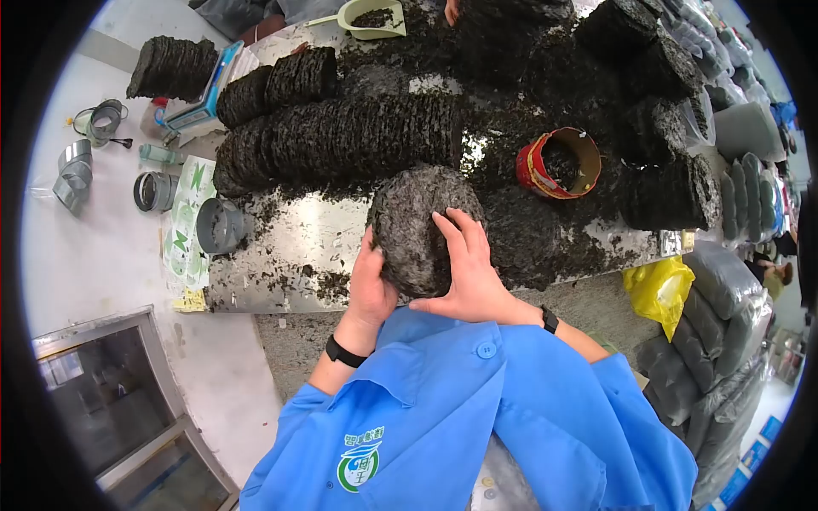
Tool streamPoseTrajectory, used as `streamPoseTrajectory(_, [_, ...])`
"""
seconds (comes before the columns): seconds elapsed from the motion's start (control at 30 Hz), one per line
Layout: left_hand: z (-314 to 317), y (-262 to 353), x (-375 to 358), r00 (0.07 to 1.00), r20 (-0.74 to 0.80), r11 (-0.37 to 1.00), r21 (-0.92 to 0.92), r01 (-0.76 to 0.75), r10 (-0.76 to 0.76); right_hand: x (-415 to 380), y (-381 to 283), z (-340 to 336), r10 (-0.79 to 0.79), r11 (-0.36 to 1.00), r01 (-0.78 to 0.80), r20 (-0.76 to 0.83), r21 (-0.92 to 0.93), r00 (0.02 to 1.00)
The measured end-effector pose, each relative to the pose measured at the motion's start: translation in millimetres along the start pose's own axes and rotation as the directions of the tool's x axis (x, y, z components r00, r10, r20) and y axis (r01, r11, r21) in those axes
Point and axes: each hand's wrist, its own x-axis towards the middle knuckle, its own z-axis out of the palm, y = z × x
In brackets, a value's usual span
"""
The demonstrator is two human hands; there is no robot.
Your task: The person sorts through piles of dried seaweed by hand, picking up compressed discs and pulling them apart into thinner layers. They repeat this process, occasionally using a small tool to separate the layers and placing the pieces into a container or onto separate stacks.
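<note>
A round, dark cake of dried seaweed is held between my two hands at the table's near edge, its broad face turned up towards me. My left hand grips its left rim, fingers running along the side and partly hidden. Across the right part of the face and lower edge lies my right hand, fingers bent a little and thumb at the bottom. Just behind the cake, a long row of stacked seaweed discs lies on its side. Loose seaweed covers the tabletop to the right.
The metal table carries a red tub, a grey tape roll and a pale dustpan. More discs lie on a scale at left. Stacks stand at right, beside a yellow bag. Another person's hand shows at the far side.
</note>
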Motion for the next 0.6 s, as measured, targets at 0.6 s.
streamPoseTrajectory(0.6, [-4, 27, 1, 0.924, -0.383, 0.88, 0.441, 0.178, 0.005, -72, 144, -65, 0.742, 0.281, 0.151, -0.315, 0.948, 0.592])
